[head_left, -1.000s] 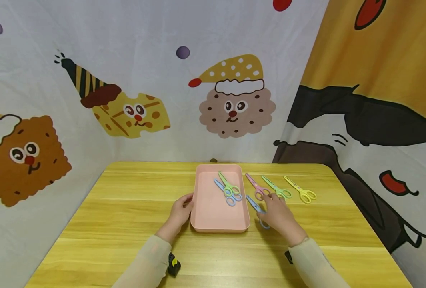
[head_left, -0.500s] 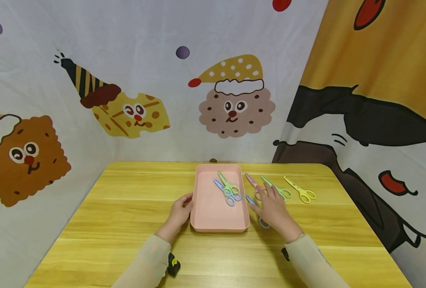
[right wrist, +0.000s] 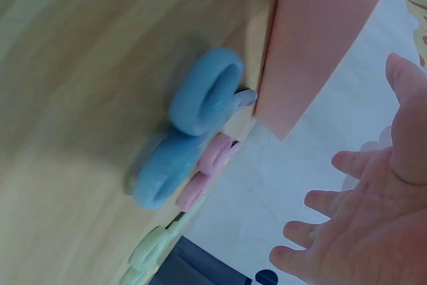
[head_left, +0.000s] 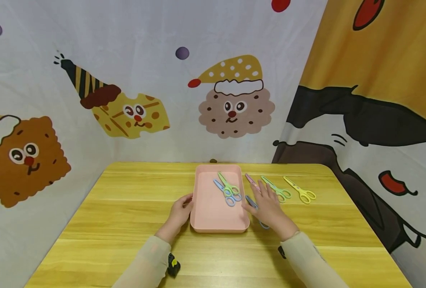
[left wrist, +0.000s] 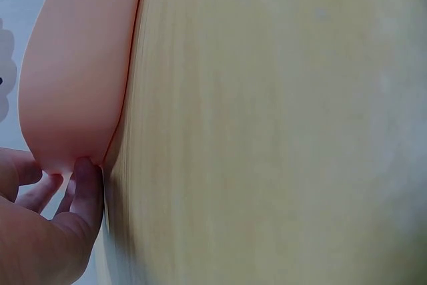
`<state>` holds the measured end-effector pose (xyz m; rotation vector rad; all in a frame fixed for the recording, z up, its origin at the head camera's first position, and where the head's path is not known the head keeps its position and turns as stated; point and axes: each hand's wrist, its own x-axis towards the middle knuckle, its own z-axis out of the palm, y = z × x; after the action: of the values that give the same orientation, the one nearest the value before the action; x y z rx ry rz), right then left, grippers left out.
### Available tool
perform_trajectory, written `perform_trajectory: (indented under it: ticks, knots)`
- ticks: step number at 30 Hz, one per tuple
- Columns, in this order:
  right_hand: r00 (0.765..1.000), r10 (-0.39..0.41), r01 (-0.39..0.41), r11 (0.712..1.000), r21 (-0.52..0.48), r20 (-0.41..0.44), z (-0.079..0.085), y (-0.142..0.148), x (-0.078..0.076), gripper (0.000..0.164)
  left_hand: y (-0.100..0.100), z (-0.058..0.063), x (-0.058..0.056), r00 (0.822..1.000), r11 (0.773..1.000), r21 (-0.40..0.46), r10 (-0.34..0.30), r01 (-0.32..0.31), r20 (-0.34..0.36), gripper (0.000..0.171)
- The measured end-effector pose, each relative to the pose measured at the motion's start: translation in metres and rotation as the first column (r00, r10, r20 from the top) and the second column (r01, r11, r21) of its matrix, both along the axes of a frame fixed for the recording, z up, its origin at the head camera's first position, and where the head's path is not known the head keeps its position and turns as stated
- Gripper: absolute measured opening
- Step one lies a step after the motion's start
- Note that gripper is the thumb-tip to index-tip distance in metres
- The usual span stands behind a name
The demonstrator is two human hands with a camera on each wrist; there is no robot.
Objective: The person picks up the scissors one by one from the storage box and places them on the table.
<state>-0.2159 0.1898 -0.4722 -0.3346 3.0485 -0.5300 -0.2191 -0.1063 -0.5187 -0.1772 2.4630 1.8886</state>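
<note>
A pink tray (head_left: 213,220) sits on the table, with green scissors (head_left: 225,181) lying across blue scissors (head_left: 218,185) inside. My left hand (head_left: 179,213) touches the tray's left side; in the left wrist view its fingertips (left wrist: 85,168) rest against the outer wall. Fingers spread, my right hand (head_left: 270,210) hovers beside the tray's right rim, holding nothing. Below it lie a second pair of blue scissors (right wrist: 183,101), partly hidden by the hand in the head view. Just beyond its fingers are pink scissors (head_left: 249,178), their handles covered from above.
Another pair of green scissors (head_left: 275,187) and yellow scissors (head_left: 297,189) lie to the right on the wooden table (head_left: 126,200). Behind the table hangs a white cloth (head_left: 144,40) printed with cartoon food; a dark and orange cartoon print is at right.
My right hand has shifted left toward the tray, its fingers spreading as it moves over the blue scissors on the table. The left hand and tray stay in place.
</note>
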Motion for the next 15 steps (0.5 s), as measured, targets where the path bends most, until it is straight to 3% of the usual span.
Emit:
perform_trajectory:
  ticks: [15]
  knots:
    - [0.999,0.042,-0.043,0.999,-0.014,-0.028,0.009,-0.023,-0.012,0.085,0.000,0.000,0.000,1.000,1.000,-0.010,-0.001,0.000,-0.001,0.036]
